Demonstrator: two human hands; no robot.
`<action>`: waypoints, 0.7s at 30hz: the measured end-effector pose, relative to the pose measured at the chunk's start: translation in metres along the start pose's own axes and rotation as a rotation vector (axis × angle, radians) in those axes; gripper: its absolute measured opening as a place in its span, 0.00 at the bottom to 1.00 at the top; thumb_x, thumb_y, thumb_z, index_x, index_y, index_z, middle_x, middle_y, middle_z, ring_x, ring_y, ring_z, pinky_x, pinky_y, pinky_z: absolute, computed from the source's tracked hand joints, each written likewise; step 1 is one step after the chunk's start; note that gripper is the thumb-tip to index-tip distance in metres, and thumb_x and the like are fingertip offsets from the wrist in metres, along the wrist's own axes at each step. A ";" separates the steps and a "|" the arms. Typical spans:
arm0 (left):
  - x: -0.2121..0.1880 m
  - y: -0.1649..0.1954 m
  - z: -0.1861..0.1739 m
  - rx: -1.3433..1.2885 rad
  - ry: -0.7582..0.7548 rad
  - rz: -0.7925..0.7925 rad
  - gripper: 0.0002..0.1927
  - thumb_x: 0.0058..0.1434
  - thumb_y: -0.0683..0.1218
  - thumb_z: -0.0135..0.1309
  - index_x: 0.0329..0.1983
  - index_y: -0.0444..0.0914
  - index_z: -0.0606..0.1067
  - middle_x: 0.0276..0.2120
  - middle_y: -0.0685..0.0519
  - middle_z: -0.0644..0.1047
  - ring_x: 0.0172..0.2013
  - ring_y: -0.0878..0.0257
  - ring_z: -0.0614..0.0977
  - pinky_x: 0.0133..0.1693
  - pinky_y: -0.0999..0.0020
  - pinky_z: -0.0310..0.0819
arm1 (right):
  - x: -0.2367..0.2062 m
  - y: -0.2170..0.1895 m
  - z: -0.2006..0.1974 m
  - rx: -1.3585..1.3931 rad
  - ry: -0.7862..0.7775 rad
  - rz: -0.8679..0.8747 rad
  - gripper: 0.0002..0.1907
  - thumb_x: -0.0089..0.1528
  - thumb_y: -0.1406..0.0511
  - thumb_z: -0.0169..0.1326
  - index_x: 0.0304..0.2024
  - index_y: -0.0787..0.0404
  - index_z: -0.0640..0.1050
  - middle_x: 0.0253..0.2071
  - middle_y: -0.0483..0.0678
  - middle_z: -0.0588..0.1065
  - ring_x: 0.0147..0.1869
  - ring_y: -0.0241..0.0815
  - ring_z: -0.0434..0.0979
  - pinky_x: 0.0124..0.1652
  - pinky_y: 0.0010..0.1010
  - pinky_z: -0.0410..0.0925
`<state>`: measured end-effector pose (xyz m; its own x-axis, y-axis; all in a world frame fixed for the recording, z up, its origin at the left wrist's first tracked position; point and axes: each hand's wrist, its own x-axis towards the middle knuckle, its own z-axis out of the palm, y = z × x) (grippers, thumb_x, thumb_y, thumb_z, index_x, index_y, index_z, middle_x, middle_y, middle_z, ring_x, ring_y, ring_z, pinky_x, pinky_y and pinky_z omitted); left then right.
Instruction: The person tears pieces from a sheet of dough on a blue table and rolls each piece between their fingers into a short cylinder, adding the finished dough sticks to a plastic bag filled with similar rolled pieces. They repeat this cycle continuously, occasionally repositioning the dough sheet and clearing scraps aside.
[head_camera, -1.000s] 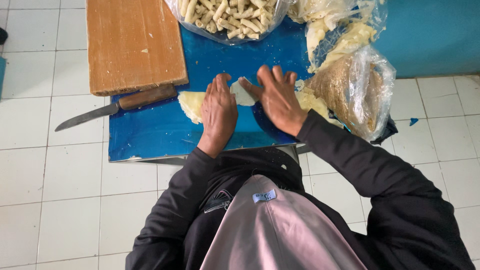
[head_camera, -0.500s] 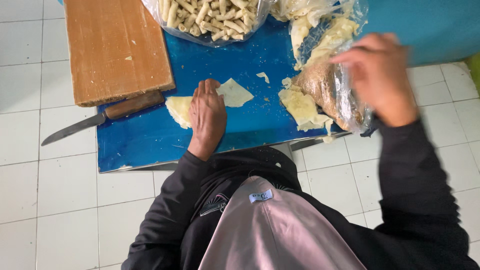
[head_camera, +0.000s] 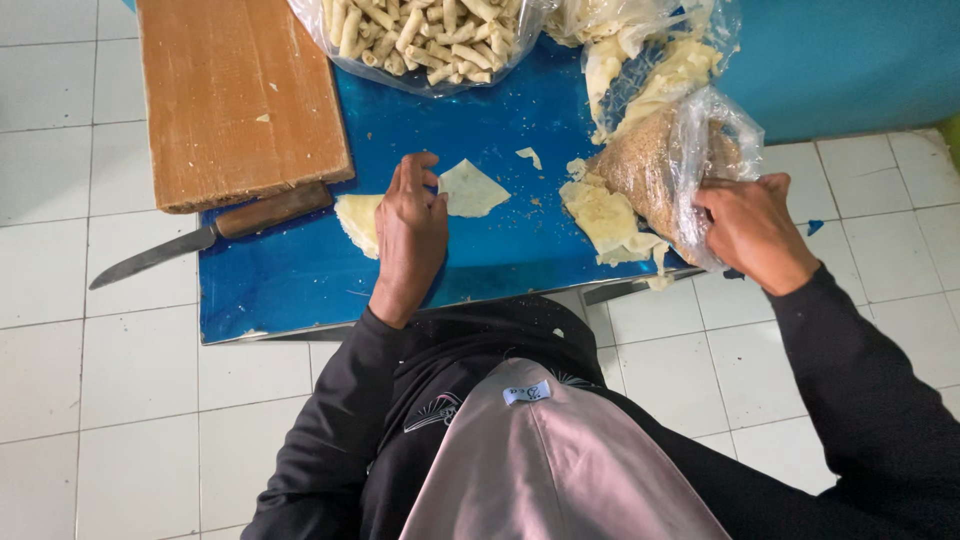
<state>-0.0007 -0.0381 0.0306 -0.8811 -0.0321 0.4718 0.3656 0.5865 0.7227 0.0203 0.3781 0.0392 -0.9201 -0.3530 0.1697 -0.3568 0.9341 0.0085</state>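
The left hand (head_camera: 410, 235) lay spread flat, pinning a wrapper (head_camera: 470, 188) on the counter (head_camera: 300, 280); the right hand (head_camera: 750, 225) pinched the filling bag (head_camera: 660, 170) open.

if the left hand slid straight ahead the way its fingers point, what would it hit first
Probably the bag of rolls at the board's far edge. The left hand points up the bare blue board; the wrapper lies just right of that line.

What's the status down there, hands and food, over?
Left hand flat on a pale wrapper sheet. Right hand gripping the clear bag of brown filling. Knife lies left, untouched, nothing blocking.
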 end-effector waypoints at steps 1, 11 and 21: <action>0.000 -0.002 -0.002 -0.012 -0.012 -0.013 0.24 0.57 0.31 0.58 0.56 0.35 0.69 0.40 0.45 0.78 0.31 0.55 0.82 0.34 0.61 0.76 | -0.001 -0.005 -0.002 0.024 0.039 -0.012 0.14 0.53 0.75 0.51 0.37 0.58 0.81 0.39 0.47 0.81 0.41 0.49 0.79 0.50 0.45 0.55; -0.003 -0.008 -0.014 -0.079 -0.045 -0.016 0.25 0.55 0.31 0.60 0.56 0.34 0.69 0.36 0.47 0.77 0.30 0.60 0.79 0.33 0.67 0.75 | 0.022 -0.041 -0.069 0.263 0.134 0.153 0.07 0.73 0.61 0.59 0.43 0.55 0.84 0.38 0.44 0.82 0.29 0.41 0.74 0.39 0.30 0.66; -0.006 -0.007 -0.019 -0.211 -0.068 0.033 0.24 0.55 0.30 0.59 0.55 0.32 0.69 0.36 0.47 0.76 0.31 0.61 0.81 0.34 0.69 0.76 | 0.116 -0.221 0.009 0.532 0.202 -0.289 0.03 0.65 0.66 0.60 0.36 0.58 0.81 0.36 0.46 0.80 0.42 0.44 0.79 0.45 0.42 0.58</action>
<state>0.0072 -0.0571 0.0320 -0.8833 0.0425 0.4669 0.4426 0.4040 0.8006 -0.0087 0.1302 0.0485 -0.7448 -0.5212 0.4167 -0.6652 0.6303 -0.4003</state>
